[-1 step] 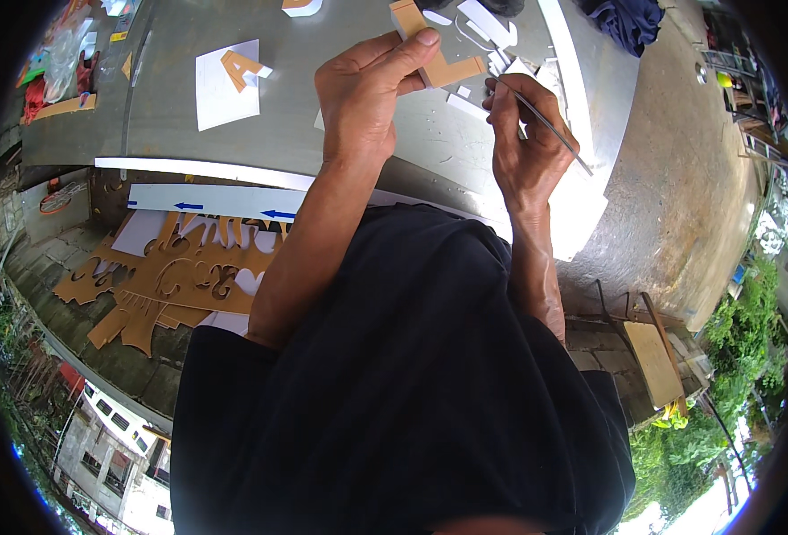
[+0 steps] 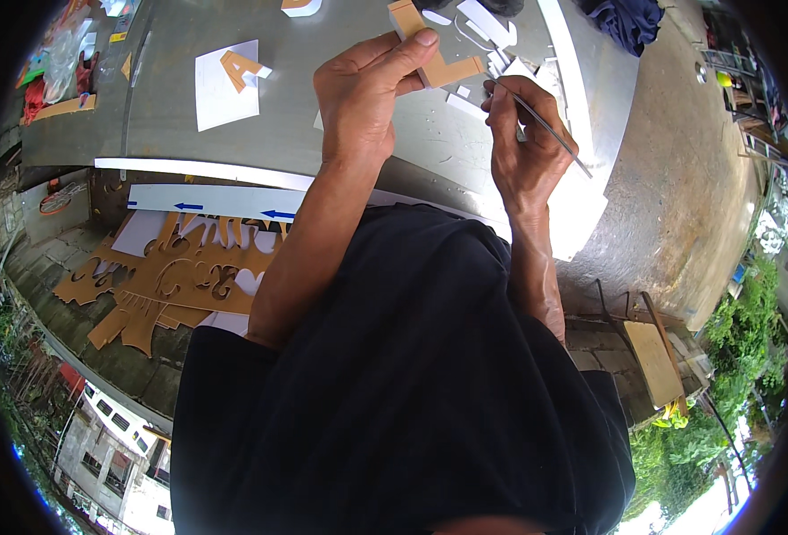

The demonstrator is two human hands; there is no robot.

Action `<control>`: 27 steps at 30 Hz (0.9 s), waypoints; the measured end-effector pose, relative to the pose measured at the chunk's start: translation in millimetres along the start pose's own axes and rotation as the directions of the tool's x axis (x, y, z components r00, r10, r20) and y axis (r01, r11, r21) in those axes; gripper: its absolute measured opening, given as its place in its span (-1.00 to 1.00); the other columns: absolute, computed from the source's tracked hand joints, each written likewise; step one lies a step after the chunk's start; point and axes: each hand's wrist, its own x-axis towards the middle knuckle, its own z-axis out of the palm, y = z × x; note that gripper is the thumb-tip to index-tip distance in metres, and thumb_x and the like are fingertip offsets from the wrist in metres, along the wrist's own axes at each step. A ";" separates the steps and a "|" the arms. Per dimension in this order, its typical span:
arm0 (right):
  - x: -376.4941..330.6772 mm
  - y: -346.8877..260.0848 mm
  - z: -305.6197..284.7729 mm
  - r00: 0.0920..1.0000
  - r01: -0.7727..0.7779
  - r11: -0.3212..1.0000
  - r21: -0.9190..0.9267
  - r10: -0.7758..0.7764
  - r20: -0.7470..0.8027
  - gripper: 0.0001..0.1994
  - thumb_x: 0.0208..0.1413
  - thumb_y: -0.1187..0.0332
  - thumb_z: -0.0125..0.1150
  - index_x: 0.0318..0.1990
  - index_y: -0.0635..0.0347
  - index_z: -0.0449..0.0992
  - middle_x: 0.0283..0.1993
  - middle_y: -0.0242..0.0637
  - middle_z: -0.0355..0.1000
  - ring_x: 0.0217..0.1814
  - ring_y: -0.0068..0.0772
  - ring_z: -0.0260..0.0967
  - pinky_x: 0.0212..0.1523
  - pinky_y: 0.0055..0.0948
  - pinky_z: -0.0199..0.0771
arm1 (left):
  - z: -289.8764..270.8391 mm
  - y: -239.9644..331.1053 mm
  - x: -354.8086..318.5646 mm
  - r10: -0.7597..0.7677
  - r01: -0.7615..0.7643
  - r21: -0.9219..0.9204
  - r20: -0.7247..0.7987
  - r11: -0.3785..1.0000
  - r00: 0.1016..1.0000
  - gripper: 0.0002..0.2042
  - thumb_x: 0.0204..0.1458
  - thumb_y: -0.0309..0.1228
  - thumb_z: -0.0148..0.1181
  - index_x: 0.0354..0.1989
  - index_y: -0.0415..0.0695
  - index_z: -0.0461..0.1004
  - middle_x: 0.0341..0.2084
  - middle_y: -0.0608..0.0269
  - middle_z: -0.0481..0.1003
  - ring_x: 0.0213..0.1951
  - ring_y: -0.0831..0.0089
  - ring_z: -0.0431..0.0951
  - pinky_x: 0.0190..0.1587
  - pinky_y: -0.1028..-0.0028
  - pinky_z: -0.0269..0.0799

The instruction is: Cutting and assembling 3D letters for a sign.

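Note:
My left hand (image 2: 358,94) pinches a letter-shaped block (image 2: 452,71) between thumb and fingers, above the grey table (image 2: 162,134). The block has a tan face, pale sides and two arms at a right angle. In my right hand (image 2: 532,143) a thin grey metal tool (image 2: 554,134) is held like a pen, its front end close to the block's right arm. Whether the tip touches the block I cannot tell. Farther left, another tan-faced letter block (image 2: 238,69) lies on a white sheet (image 2: 225,109). A third block (image 2: 301,8) is cut off by the top edge.
White offcuts (image 2: 488,22) lie beyond my hands, beside a long white strip (image 2: 572,71). Dark cloth (image 2: 626,22) is at the far right, plastic bags (image 2: 62,71) at the far left. Below the table's near edge are cut-out brown boards (image 2: 167,276) and a white strip with blue arrows (image 2: 225,201).

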 end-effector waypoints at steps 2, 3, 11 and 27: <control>-4.1 0.8 0.6 0.999 0.036 0.999 0.019 -0.036 0.004 -0.88 0.16 0.58 0.34 -0.16 0.26 0.57 -0.30 -0.16 0.63 -0.33 -0.39 0.65 -0.29 -0.47 0.62 | -0.6 -0.2 0.8 -0.004 0.004 0.009 -0.004 1.000 1.000 -0.70 0.06 -0.45 0.47 -0.10 -0.40 0.65 -0.28 0.06 0.68 -0.25 0.39 0.70 -0.13 0.30 0.70; -5.4 2.6 1.9 0.999 0.051 0.998 0.039 -0.052 0.016 -0.87 0.14 0.60 0.34 -0.17 0.25 0.57 -0.31 -0.18 0.63 -0.36 -0.41 0.63 -0.31 -0.47 0.60 | -0.6 -0.4 1.2 -0.006 0.006 0.017 -0.008 1.000 1.000 -0.70 0.06 -0.45 0.48 -0.10 -0.40 0.65 -0.27 0.07 0.68 -0.25 0.39 0.70 -0.13 0.31 0.69; -3.4 -7.5 6.6 0.984 0.174 0.980 -0.094 -0.170 0.045 -0.84 0.11 0.61 0.36 -0.18 0.23 0.57 -0.34 -0.19 0.60 -0.43 -0.34 0.59 -0.39 -0.44 0.55 | 4.7 -1.7 -2.0 0.013 -0.013 -0.005 -0.003 1.000 1.000 -0.72 0.07 -0.48 0.46 -0.10 -0.39 0.65 -0.26 0.07 0.68 -0.25 0.41 0.70 -0.13 0.35 0.70; -13.2 -13.0 14.2 0.967 0.239 0.968 -0.074 -0.231 0.105 -0.77 0.04 0.67 0.36 -0.15 0.26 0.55 -0.32 -0.13 0.55 -0.37 -0.22 0.58 -0.37 -0.36 0.53 | 10.2 -2.7 -6.1 0.025 -0.025 -0.055 0.004 0.998 1.000 -0.70 0.06 -0.50 0.46 -0.07 -0.40 0.63 -0.25 0.03 0.69 -0.24 0.40 0.71 -0.12 0.34 0.70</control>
